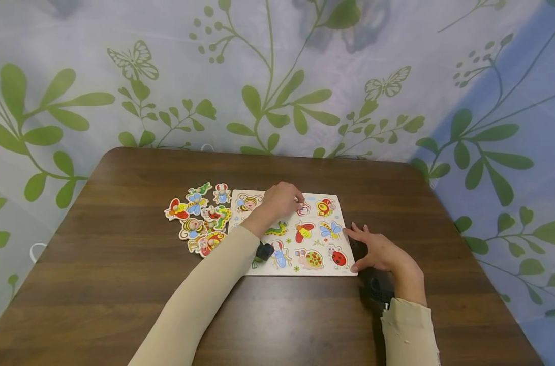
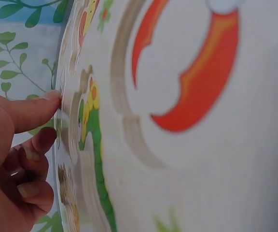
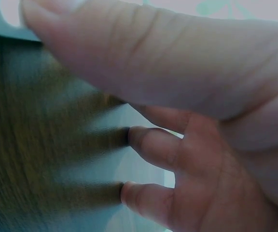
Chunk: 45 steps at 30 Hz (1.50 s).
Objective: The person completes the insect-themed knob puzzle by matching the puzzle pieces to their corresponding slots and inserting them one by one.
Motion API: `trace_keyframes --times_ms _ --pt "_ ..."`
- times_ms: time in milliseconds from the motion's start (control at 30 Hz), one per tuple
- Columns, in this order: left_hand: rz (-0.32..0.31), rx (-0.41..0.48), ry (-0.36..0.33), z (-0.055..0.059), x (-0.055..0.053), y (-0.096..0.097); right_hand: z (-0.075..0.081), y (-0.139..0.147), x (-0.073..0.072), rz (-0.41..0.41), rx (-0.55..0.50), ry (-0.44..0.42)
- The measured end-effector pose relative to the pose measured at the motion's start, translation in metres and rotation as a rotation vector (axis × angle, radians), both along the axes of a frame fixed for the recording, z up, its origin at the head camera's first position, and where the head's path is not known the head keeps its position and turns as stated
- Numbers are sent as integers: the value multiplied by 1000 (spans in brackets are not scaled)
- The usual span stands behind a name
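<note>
A wooden insect puzzle board (image 1: 286, 272) lies on the table, with pictures printed in its recesses. My left hand (image 1: 277, 201) reaches over its upper part, thumb and fingertips pinching a small puzzle piece (image 1: 303, 208) at the spider-like picture in the top row; the fingers hide most of it. From the left wrist, this hand (image 2: 18, 154) shows beyond the caterpillar recess (image 2: 98, 159), fingertips down at the board. Spread along the board's right edge is my right hand (image 1: 380, 251), its thumb on the lower right corner. The right wrist view shows its fingertips (image 3: 141, 140) on the table.
Left of the board lies a pile of loose puzzle pieces (image 1: 192, 229), several overlapping, with a blue beetle piece (image 1: 222, 193) close to the board's edge. The brown wooden table (image 1: 296, 320) ends at a curtain (image 1: 268, 76) printed with leaves and butterflies.
</note>
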<state>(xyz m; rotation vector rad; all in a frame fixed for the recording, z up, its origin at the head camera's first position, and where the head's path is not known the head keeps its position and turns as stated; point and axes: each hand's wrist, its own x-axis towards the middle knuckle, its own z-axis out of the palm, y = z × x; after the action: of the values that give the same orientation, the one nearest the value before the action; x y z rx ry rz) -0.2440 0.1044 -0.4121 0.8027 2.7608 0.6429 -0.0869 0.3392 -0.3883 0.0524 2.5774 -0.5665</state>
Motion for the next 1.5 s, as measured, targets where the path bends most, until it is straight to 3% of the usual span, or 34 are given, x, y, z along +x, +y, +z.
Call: trace_keyframes --times_ms 133,300,400,500,767,1000,1100,1333,1500 --pt "-19 59 -44 3 1 -5 -2 1 0 6 4 1" --pt "-106 261 -116 20 6 -10 -1 9 5 -6 13 -3" --pt "-167 350 -121 31 10 -15 1 16 9 -30 19 -11" --pt "-174 392 -117 34 13 -26 2 20 11 -22 20 -7" --pt "-8 472 -170 18 10 -70 -1 20 11 -11 4 -14" --pt "147 362 -25 14 -7 -118 -5 13 6 -26 -13 -24" --pt "214 387 -41 11 -15 -141 -5 9 4 -31 -9 -36" --pt "324 577 -108 3 -27 -181 -3 4 1 -37 -7 -43" --pt "359 529 -137 -6 -30 -193 -3 0 -1 -25 -9 -34"
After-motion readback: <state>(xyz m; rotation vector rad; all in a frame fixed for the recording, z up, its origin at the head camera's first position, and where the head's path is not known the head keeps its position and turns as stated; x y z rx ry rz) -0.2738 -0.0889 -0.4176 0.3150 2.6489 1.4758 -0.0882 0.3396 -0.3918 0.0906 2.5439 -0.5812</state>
